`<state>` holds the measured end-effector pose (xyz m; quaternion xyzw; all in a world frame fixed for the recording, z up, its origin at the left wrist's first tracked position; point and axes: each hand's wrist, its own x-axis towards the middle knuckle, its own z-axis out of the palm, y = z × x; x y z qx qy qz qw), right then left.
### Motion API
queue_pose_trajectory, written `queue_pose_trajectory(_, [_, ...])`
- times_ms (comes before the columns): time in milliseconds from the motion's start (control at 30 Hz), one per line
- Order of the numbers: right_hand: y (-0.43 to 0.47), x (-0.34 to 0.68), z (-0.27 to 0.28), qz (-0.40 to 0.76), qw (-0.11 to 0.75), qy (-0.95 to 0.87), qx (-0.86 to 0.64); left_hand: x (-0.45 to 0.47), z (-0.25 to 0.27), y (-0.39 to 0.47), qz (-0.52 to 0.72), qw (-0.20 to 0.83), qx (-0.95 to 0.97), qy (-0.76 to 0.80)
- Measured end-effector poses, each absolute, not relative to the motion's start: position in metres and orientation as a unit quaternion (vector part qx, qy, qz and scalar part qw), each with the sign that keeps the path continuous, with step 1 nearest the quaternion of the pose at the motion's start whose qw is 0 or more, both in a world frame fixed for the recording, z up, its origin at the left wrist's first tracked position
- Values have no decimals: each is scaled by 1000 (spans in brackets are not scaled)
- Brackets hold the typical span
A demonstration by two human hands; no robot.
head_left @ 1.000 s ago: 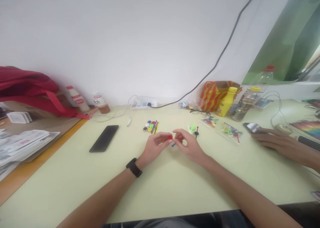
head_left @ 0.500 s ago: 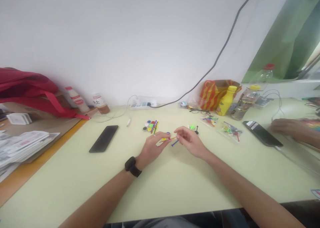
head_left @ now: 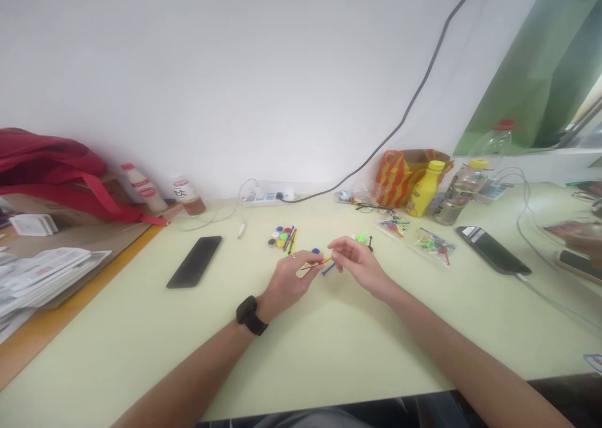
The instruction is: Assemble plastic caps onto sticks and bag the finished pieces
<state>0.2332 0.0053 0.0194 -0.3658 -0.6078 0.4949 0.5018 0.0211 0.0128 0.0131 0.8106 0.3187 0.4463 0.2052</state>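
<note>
Clock centred between the two hands, 12 toward the wall. Left hand (head_left: pixel 290 277) was closed in a pinch, thumb against fingers, on a thin red-yellow stick (head_left: pixel 310 266); the stick pointed roughly at 3, its yellow end right by the other hand's fingertips. Blue disc (head_left: pixel 315 250) showed just past the left fingertips; too small to tell if held. Right hand (head_left: pixel 361 266) was half curled, thumb near the index finger. Blue stick (head_left: pixel 328 269) sat at its fingertips, slanting toward 7; couldn't tell if gripped or lying on the table (head_left: pixel 301 359).

Loose stock: coloured discs (head_left: pixel 277 237) at 10, bundle of coloured sticks (head_left: pixel 290 240) touching or just beside them. Green pieces (head_left: pixel 361 238) and a black piece (head_left: pixel 370 244) at 2, just beyond the right hand. Bagged parts (head_left: pixel 435 246) near 3. Black phone (head_left: pixel 195 262) flat at 9, well apart; second phone (head_left: pixel 493 250) at 3, cable plugged in. Power strip (head_left: pixel 270 196) at 11, yellow bottle (head_left: pixel 423 190) upright at 2. Dark watch (head_left: pixel 251 315) on left wrist.
</note>
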Motion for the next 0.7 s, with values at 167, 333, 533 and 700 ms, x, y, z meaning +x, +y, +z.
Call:
queue_pose_trajectory(167, [4,234,23,498,503,-597,-379,25,14,10,446,360,763,298])
queue_pose_trajectory(333, [7,234,20,500,508,-584,-387,27,14,12,426,534,670,292])
queue_pose_trajectory(533, [6,237,17,345,523,-654,-424,25,15,20,476,581,571,333])
queue_pose_trajectory(700, [-4,231,18,373,513,-676,-374,21,14,22,474,589,563,334])
